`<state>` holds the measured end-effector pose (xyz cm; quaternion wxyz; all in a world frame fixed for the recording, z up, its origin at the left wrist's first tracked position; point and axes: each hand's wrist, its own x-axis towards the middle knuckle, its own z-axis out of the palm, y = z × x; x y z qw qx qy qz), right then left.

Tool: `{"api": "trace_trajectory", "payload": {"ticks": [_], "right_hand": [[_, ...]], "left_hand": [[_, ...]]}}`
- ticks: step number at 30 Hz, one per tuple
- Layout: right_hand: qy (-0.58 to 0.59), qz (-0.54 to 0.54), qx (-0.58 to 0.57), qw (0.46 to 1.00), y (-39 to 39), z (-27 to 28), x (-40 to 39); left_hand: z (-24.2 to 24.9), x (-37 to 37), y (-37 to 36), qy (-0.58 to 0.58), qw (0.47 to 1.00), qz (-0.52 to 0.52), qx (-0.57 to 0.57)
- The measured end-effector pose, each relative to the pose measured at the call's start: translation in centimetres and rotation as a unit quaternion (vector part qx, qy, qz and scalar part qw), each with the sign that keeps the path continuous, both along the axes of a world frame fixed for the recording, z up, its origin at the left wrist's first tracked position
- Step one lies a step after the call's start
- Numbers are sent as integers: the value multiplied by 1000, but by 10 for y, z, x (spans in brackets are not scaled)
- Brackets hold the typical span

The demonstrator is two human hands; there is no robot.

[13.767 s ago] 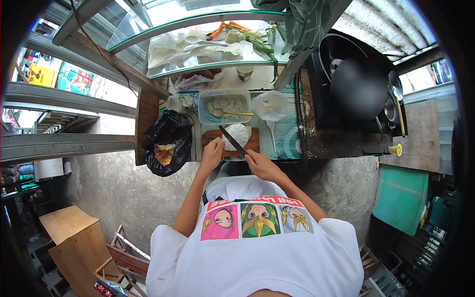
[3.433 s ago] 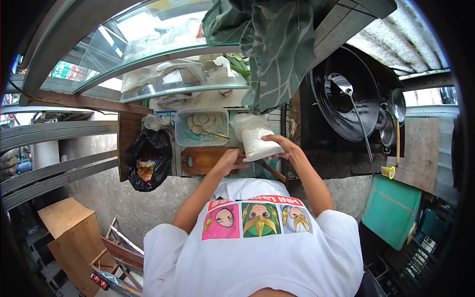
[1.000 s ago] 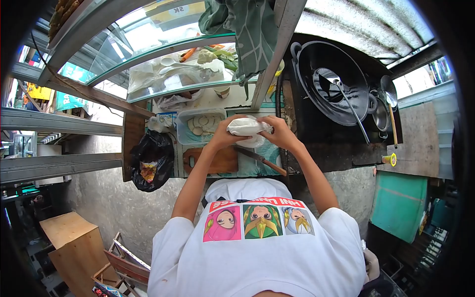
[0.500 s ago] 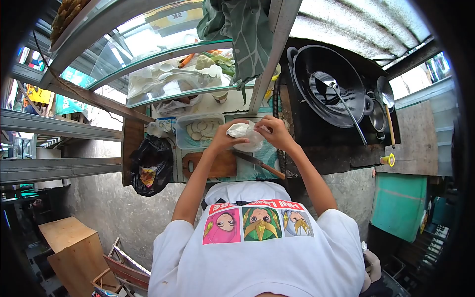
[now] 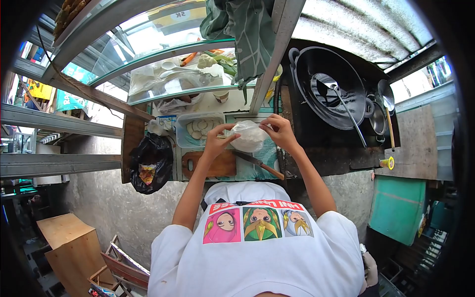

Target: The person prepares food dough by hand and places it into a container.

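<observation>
Between my two hands hangs a clear plastic bag [image 5: 249,138] with something white in it. My left hand [image 5: 217,140] pinches the bag's left upper edge, and my right hand [image 5: 278,132] pinches its upper right edge. Just left of the bag stands a clear plastic tub [image 5: 190,138] holding pale, round, flat pieces. Below my left hand lies a wooden cutting board [image 5: 217,164]. A knife with a wooden handle [image 5: 271,171] rests on the counter beneath the bag.
To the right, a large black wok [image 5: 307,74] holds a metal spatula [image 5: 349,116]; a small pan [image 5: 378,119] sits beside it. A black plastic bag [image 5: 163,166] hangs at the counter's left end. A glass case [image 5: 163,91] with vegetables rises behind the counter.
The bag has been spread wider between my hands, and its white contents now hang lower. My left hand has shifted slightly left and its fingers have moved along the bag's edge.
</observation>
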<state>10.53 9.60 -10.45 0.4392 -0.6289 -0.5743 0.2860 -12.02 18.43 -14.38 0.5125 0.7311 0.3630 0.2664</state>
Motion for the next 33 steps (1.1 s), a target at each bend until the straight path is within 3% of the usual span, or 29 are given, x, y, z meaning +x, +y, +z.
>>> {"api": "trace_trajectory", "payload": {"ticks": [5,8,12,14,16,17,20,22,25,29,31,33], "right_hand": [[28,-2,16,999,1,-1,-4],[14,-24,11,1000,1,1,-4],[15,-23,24,999,-2,-2,-3],[81,26,-24,996,-3,-3,0],[81,-9,5,997,-1,-11,0],[81,-43,34,995,-1,-13,0],[55,17,11,998,-3,2,-6],[49,-9,9,999,-2,-1,-6],[41,-39,8,998,-1,-3,-5],[39,-40,18,998,-2,1,-5],[46,-38,21,998,-2,-1,-4],[52,-36,24,998,-2,-1,-3]], "left_hand": [[5,4,-7,-82,995,56,25],[1,3,-3,-98,985,67,125],[17,2,-4,-73,988,98,92],[16,2,-1,-79,988,99,87],[5,1,3,-104,989,83,-67],[11,4,1,-104,989,83,-68],[28,10,0,-74,990,121,-6],[16,6,5,-69,989,68,114],[45,10,0,-49,984,84,151],[29,5,7,2,990,68,123],[7,0,13,-20,974,43,222],[40,16,0,-36,976,100,191]]}}
